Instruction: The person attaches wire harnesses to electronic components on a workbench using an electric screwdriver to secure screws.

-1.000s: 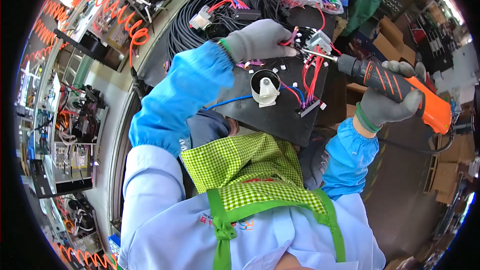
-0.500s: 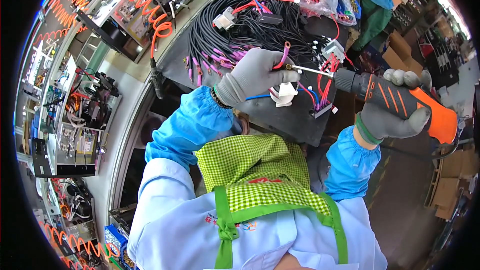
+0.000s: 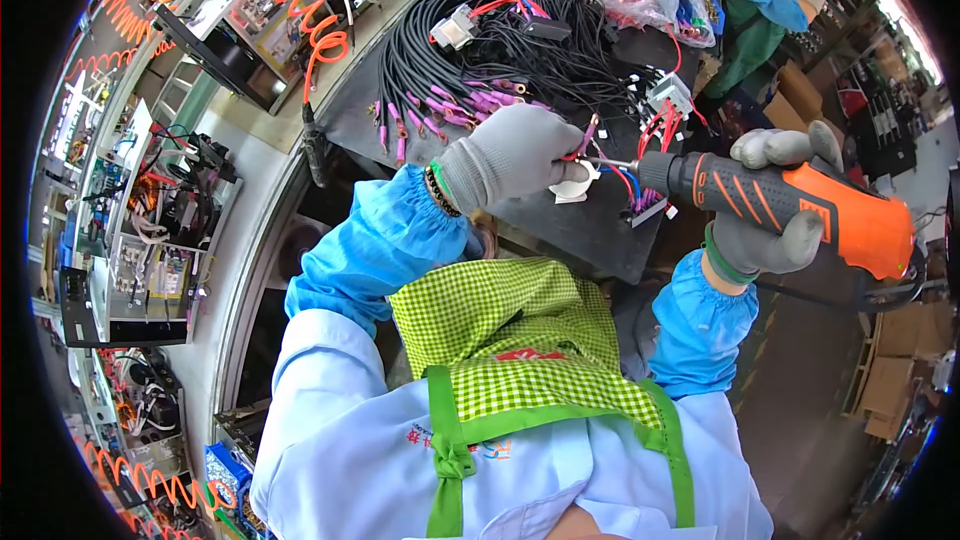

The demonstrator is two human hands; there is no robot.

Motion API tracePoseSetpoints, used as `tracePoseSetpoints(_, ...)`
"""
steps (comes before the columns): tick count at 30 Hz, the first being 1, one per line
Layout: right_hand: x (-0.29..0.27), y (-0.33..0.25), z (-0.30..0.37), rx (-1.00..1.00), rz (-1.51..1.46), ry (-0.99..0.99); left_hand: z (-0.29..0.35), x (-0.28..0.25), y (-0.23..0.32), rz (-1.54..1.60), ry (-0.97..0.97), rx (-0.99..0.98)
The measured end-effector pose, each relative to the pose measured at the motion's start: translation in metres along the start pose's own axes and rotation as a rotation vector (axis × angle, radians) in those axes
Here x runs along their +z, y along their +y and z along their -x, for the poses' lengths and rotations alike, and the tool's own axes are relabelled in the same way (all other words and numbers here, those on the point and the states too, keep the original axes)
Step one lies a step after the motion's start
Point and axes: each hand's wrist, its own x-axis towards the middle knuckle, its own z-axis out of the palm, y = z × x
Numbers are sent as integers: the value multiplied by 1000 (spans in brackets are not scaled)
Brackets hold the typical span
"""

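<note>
Orange-and-black pistol-shaped power screwdriver is held at the right, above the table, with its slim metal bit pointed toward the left hand. By its bulk, it can be judged fairly heavy and rigid, best gripped around the black ribbed barrel, where the grey-gloved right hand is wrapped, thumb below and fingers above. The grey-gloved left hand is closed, apparently pinched on a purple-sleeved cable end; this should be light, its cable bendy and its sleeve perhaps a little slick, so a hold close behind the tip would seem steadiest.

The bit's tip is lost against the left fingers, and whether a screw is met there cannot be told. Most of the gripped piece is covered by the glove, and the white rounded part behind is partly hidden.
</note>
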Motion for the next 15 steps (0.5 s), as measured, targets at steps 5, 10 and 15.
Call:
tracePoseSetpoints(5, -5, 8, 3, 109, -83, 13, -3, 17, -14, 260, -157, 7)
tracePoseSetpoints(10, -14, 11, 2, 63, 19, 211, -16, 25, -16, 552, -47, -30)
tracePoseSetpoints(15, -30, 23, -2, 27, 152, 197, -32, 43, -50, 202, 1, -92)
